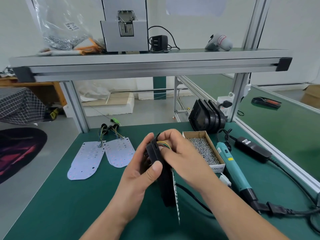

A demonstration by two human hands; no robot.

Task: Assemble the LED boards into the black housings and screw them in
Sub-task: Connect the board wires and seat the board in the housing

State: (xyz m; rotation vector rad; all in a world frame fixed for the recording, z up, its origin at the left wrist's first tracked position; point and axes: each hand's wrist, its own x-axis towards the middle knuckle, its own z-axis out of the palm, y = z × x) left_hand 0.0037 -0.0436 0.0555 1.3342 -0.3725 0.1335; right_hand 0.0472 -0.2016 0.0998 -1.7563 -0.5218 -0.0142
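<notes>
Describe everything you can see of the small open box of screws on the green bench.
The box is a small, shallow, lidless carton, brown cardboard inside and white outside, with black lettering ending "LANCER" on its near end. It sits flat on the green mat and holds many small silvery screws, piled toward the near end. The right hand hides its left edge; contact cannot be judged. A teal electric screwdriver lies close beside its right side.
</notes>
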